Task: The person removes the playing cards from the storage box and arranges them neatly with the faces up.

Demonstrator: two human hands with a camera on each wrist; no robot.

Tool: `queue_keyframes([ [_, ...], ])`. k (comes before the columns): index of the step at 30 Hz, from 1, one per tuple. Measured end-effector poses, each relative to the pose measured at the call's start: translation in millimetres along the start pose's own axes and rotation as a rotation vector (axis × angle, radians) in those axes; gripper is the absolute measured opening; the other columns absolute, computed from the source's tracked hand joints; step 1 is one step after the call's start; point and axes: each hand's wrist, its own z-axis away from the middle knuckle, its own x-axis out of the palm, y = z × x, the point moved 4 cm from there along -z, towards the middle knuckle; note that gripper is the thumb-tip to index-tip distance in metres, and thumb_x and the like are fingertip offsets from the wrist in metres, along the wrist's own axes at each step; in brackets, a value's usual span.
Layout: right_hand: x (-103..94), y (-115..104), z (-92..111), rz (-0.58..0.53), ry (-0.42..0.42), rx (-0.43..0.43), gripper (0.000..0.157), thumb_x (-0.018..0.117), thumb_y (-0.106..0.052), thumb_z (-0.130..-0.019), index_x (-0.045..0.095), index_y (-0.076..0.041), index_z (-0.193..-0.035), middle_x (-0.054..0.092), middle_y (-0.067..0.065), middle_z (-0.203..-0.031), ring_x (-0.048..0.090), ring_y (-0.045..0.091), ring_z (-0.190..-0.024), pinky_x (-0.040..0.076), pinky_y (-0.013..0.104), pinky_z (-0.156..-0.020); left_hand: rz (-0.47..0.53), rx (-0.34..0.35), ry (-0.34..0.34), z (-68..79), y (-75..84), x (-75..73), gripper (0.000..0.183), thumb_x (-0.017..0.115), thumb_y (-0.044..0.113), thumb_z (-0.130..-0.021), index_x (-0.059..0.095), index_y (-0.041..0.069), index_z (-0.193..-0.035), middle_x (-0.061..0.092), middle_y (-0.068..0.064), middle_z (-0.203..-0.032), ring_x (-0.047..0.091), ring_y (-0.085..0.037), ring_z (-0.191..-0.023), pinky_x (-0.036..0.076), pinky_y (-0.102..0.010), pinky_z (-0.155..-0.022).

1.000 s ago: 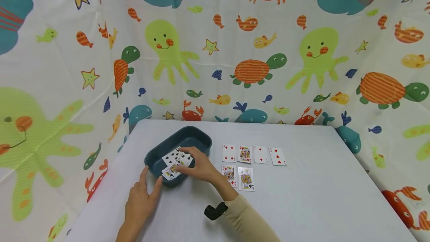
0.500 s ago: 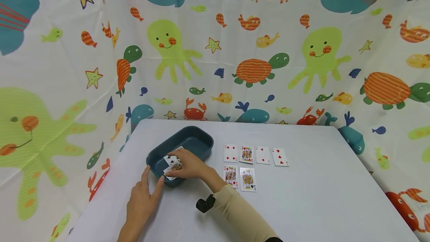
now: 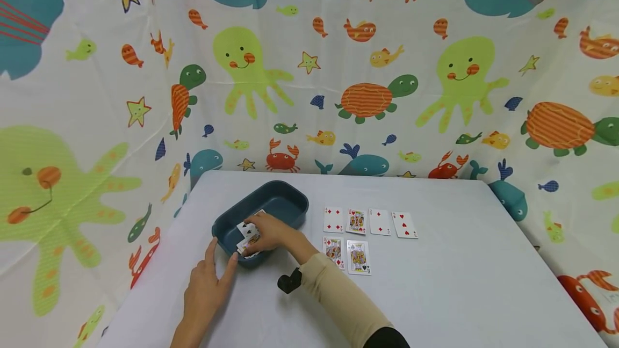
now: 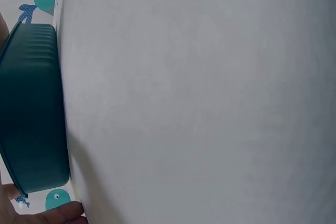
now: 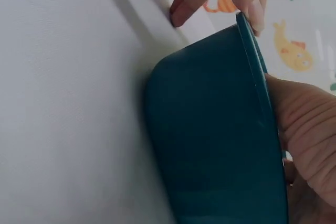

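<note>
In the head view, my right hand (image 3: pixel 271 234) reaches down into a dark teal plastic tub (image 3: pixel 291 189). Its thumb and fingers are spread over the playing cards (image 3: pixel 249 230) lying at the near left end, black-suited ones and a face card among them. Whether they pinch a card I cannot tell. My left hand (image 3: pixel 205 286) stays at the tub's near left corner, index finger and thumb extended to the rim. The right wrist view shows the left thumb (image 5: pixel 256 17) at the rim, while the tub wall (image 5: pixel 215 119) hides the cards and the right fingertips.
To the right of the tub, face-up cards lie in two rows on the white table (image 3: pixel 450 273). The back row (image 3: pixel 380 222) has several, with red suits; the front row holds a king of diamonds (image 3: pixel 334 252) and a king of spades (image 3: pixel 359 258). A sea-animal curtain (image 3: pixel 271 79) hangs behind.
My right hand has moved left and lower into the tub, onto the cards, covering more of them. The left hand holds its place at the rim. The head view has shifted slightly.
</note>
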Motion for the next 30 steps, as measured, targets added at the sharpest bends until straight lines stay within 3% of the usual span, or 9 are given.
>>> queue_keyframes([
  [6, 4.7, 0, -9, 0.066, -0.049, 0.063, 0.084, 0.090, -0.047, -0.075, 0.056, -0.013, -0.144, 0.060, 0.005, -0.134, 0.059, 0.012, -0.112, 0.048, 0.026, -0.095, 0.000, 0.005, 0.004, 0.5, 0.6, -0.8, 0.085, 0.046, 0.064, -0.101, 0.026, 0.007, -0.159, 0.060, -0.037, -0.116, 0.061, -0.050, -0.104, 0.053, -0.062, -0.069],
  [21, 12.3, 1, -18, 0.147, -0.071, 0.170, 0.080, 0.093, -0.046, -0.071, 0.061, -0.020, -0.140, 0.059, 0.001, -0.131, 0.055, 0.014, -0.117, 0.051, 0.032, -0.090, 0.003, 0.008, 0.019, 1.4, 2.1, -1.6, 0.084, 0.048, 0.063, -0.101, 0.027, 0.006, -0.159, 0.060, -0.037, -0.116, 0.060, -0.051, -0.107, 0.052, -0.064, -0.073],
  [30, 14.6, 1, -21, 0.184, -0.084, 0.156, 0.077, 0.092, -0.041, -0.074, 0.060, -0.020, -0.141, 0.058, 0.000, -0.130, 0.053, 0.015, -0.118, 0.051, 0.034, -0.091, 0.008, 0.009, 0.041, 3.7, 2.8, -2.9, 0.082, 0.050, 0.061, -0.101, 0.028, 0.007, -0.159, 0.061, -0.035, -0.116, 0.060, -0.050, -0.108, 0.052, -0.064, -0.073],
])
